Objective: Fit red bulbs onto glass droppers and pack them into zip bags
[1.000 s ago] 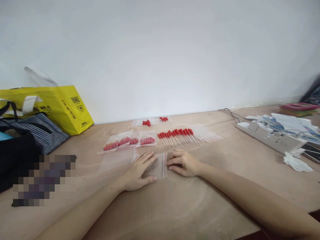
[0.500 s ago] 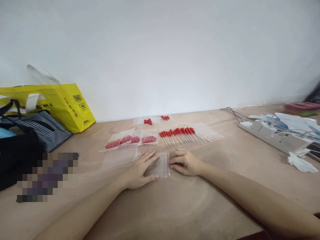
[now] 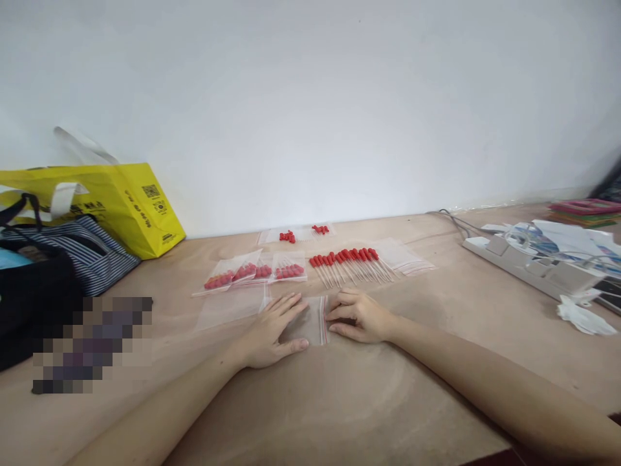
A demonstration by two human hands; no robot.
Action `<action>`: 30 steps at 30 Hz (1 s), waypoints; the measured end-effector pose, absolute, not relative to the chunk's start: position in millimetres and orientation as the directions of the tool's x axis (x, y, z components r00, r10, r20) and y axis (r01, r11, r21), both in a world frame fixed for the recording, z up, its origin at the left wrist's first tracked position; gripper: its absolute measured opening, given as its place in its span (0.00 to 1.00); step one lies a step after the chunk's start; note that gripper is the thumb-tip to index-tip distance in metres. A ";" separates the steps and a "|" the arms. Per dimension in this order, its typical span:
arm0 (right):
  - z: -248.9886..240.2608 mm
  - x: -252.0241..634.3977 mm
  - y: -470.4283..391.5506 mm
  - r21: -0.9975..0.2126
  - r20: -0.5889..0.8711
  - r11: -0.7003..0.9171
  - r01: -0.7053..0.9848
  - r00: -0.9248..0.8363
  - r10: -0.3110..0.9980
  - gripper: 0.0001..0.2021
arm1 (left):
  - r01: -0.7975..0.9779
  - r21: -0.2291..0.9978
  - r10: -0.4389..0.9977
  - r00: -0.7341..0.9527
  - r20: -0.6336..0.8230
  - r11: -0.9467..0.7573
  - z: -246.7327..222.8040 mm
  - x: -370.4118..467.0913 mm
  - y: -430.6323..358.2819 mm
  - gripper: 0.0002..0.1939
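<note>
A small clear zip-lock bag (image 3: 315,321) with a red line along its seal lies flat on the table between my hands. My left hand (image 3: 276,330) rests on its left part, fingers spread and palm down. At the seal end, my right hand (image 3: 361,316) has its fingers curled, thumb and fingertips pinching the bag's edge. Just beyond lies a row of thin pale sticks with red tips (image 3: 347,259). To their left, overlapping clear bags (image 3: 242,270) hold more red-tipped sticks. Another flat bag (image 3: 228,307) lies partly beside my left hand.
Further clear bags (image 3: 400,255) lie right of the sticks, and bags with red pieces (image 3: 287,237) lie near the wall. A yellow tote bag (image 3: 145,213) and striped pouch (image 3: 104,243) stand left. A power strip (image 3: 514,268) with cables and papers is at right.
My right hand's fingertips have shifted slightly left onto the bag's seal edge. My left hand stays flat in the same place.
</note>
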State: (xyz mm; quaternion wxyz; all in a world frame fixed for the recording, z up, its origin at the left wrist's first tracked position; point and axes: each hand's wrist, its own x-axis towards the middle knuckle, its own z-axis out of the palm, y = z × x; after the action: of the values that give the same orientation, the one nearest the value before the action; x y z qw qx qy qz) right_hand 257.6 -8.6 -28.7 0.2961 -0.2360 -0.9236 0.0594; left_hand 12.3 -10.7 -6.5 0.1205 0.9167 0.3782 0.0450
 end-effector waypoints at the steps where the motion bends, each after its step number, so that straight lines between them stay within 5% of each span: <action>1: -28.0 257.4 -8.9 -0.246 0.512 0.885 0.394 -0.723 0.464 0.11 | 0.685 0.257 0.707 0.708 -0.010 -0.682 -6.3 12.6 -10.7 0.34; 14: -21.4 254.0 -16.2 -0.313 0.386 0.902 0.297 -0.829 0.406 0.19 | 0.688 0.269 0.712 0.702 -0.015 -0.674 -4.4 13.2 -11.6 0.34; 23: -16.9 248.0 -13.5 -0.216 0.274 0.930 0.296 -0.896 0.349 0.30 | 0.656 0.295 0.699 0.712 0.063 -0.695 -7.9 16.7 -12.0 0.33; 30: -15.0 254.8 -8.2 -0.305 0.260 0.899 0.315 -0.880 0.397 0.23 | 0.658 0.310 0.705 0.707 0.061 -0.687 -3.8 13.9 -11.2 0.33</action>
State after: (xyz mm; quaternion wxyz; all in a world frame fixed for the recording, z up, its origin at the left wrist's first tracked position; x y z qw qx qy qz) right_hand 254.8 -8.2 -15.0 0.1598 -0.1853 -0.9611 0.1278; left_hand 13.9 -11.2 -3.8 0.1337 0.9141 0.3726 0.0876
